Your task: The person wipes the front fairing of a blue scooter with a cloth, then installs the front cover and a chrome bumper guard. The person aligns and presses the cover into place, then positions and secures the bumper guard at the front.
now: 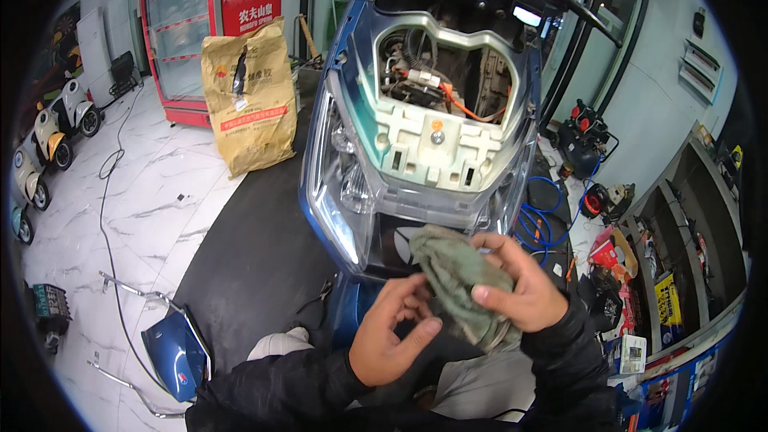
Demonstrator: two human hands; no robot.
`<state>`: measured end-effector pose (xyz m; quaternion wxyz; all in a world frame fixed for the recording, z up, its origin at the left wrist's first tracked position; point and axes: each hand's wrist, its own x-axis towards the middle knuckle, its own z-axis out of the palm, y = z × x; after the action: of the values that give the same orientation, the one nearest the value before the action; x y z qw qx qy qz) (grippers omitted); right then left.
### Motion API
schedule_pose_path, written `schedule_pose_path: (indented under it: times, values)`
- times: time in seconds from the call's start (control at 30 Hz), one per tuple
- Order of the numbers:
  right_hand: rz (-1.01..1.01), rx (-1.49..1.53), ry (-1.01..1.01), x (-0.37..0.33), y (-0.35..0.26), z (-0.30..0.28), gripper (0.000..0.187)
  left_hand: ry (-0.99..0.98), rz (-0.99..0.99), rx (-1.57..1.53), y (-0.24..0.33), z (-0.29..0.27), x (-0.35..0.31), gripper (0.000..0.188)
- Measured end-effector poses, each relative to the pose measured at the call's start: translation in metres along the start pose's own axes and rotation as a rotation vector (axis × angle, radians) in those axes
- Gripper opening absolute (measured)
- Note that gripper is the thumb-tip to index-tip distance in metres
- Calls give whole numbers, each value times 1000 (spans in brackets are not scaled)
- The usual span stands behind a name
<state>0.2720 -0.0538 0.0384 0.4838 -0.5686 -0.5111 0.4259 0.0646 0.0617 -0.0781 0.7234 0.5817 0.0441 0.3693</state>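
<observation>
My right hand point(524, 284) grips a crumpled grey-green rag point(464, 280), thumb on the near side and fingers behind. The rag hangs in front of the lower nose of a blue scooter point(332, 216). Beside the rag's left edge is my left hand point(392, 332), its fingers loosely bent and the thumb apart, holding nothing that I can see. Whether its fingertips touch the cloth I cannot tell. Above the hands, the scooter's front is uncovered, showing a pale plastic frame point(436, 140) and an opening with orange wires point(460, 104). A clear headlight lens point(340, 192) runs down its left side.
A brown paper sack point(252, 104) stands on the dark mat point(240, 232), near a red glass-door fridge point(180, 32). A blue panel with metal bars point(176, 352) lies at lower left. On the right are a blue hose point(544, 200), a compressor point(588, 140) and cluttered shelves point(680, 232).
</observation>
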Motion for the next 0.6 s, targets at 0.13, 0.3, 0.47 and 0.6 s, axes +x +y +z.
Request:
schedule_pose_path:
  times: [0.13,0.3,0.47,0.6]
  values:
    - [-8,167,-28,-1,44,25,62,20,-147,-253,-2,-1,1,45]
    - [-134,74,62,2,89,51,66,119,-170,-234,-5,-1,-3,37]
    - [-469,-478,270,3,99,62,62,211,-155,-190,-8,0,-7,31]
    - [-397,-485,195,6,84,59,60,209,-148,-96,1,-5,-4,26]
